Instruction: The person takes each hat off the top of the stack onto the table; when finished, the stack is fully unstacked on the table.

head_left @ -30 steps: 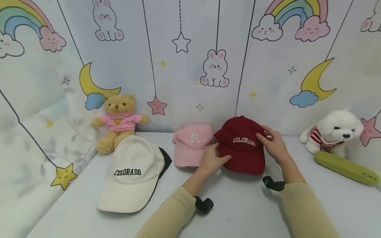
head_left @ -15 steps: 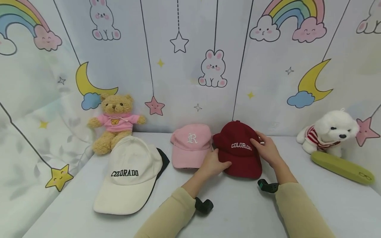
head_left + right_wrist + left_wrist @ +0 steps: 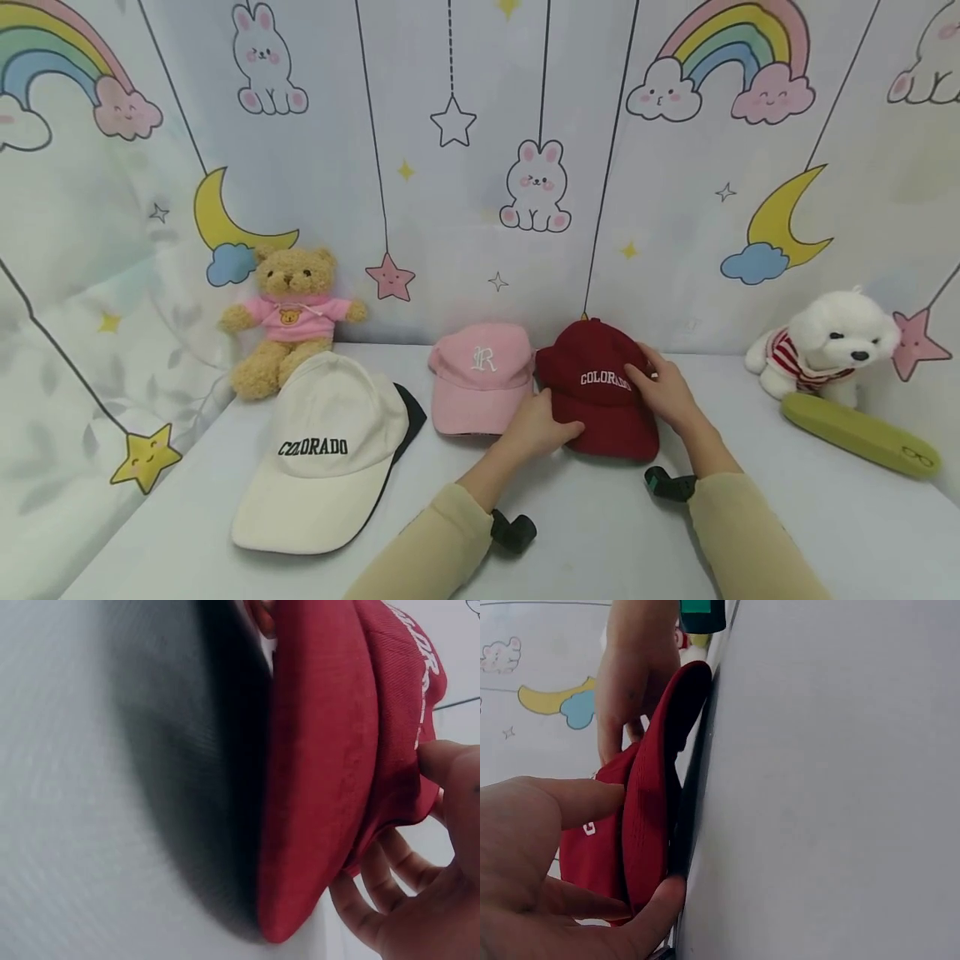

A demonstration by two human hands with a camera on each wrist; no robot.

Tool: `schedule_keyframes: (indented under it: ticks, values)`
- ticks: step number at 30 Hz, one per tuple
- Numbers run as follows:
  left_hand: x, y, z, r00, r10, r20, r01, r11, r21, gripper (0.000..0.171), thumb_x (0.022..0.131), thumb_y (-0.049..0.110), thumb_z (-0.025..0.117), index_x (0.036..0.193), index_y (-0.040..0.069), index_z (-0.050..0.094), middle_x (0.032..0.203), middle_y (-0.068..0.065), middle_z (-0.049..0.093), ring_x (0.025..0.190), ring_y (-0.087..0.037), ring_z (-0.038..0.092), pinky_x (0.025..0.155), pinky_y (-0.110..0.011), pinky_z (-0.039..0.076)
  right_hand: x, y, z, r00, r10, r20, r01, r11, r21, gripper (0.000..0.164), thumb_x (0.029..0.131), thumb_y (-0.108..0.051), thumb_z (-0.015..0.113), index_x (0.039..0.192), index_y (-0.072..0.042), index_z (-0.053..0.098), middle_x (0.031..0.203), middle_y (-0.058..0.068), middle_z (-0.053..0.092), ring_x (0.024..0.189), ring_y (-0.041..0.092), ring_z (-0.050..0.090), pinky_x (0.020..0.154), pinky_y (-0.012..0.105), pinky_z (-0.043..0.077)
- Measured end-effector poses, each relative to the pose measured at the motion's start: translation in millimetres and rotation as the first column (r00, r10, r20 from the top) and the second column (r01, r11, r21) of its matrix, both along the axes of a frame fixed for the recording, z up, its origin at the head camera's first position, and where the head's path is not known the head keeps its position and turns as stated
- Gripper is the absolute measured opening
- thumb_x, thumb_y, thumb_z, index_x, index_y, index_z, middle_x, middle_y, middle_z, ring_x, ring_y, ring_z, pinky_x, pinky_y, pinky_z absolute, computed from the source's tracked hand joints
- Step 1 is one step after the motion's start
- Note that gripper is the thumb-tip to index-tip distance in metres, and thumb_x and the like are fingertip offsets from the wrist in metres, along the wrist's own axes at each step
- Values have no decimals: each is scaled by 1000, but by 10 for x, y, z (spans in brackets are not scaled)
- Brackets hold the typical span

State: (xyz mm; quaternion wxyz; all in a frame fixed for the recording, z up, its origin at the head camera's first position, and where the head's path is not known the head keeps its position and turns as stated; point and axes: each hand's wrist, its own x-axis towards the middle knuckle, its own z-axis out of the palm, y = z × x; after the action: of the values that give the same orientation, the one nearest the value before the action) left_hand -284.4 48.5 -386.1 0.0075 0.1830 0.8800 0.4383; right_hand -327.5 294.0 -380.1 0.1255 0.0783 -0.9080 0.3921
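Note:
A dark red baseball cap (image 3: 603,392) with white COLORADO lettering sits at the back of the table, brim toward me. My left hand (image 3: 534,427) grips its left side, thumb over the brim and fingers at the edge. On the other side my right hand (image 3: 666,392) holds the crown, its thumb by the lettering and its fingers behind. The right wrist view shows the brim close over the white surface, with the right hand (image 3: 427,877) around the cap's side. Just left of the red cap stands a pink cap (image 3: 480,379) with a white letter, partly overlapped by my left hand.
A larger cream cap (image 3: 322,454) lies at the left, before a teddy bear (image 3: 296,321) in a pink top. On the right are a white plush dog (image 3: 825,342) and a green glasses case (image 3: 858,435). A patterned backdrop (image 3: 465,200) rises behind the white table (image 3: 585,533).
The red cap has come down and slightly left, ending beside the pink cap, with both hands still holding it. The head view has shifted a little.

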Motion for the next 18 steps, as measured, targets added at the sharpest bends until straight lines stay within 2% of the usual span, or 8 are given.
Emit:
schedule_keyframes:
  ticks: [5,10,16,18]
  values:
    - [16,-39,22,999,-44,18,43,997,66,61,90,25,75,139,-2,51,120,-13,65,102,-23,60,89,-36,51,3,14,2,1000,-3,21,3,1000,13,65,107,-33,50,155,5,28,135,35,46,121,48,50,94,58,48]
    - [21,-59,33,998,-59,33,56,995,85,64,90,26,74,142,-1,50,125,-13,64,105,-23,60,90,-37,51,51,13,54,1000,-17,19,17,1000,17,68,106,-35,52,156,3,27,137,41,34,123,53,48,94,61,48]
    - [16,-126,62,994,-75,75,67,992,106,78,89,31,73,147,-9,41,139,-21,55,122,-31,56,102,-45,46,126,-43,231,1000,-9,-4,9,1000,22,70,104,-39,54,158,-3,27,140,39,28,124,55,43,93,66,45]
    - [16,-155,84,992,-83,95,70,988,137,81,89,33,73,149,-9,38,144,-22,51,127,-34,54,103,-48,45,144,-75,308,1000,-1,-16,1,1000,23,71,103,-41,56,158,-5,27,140,38,28,125,54,41,93,67,44]
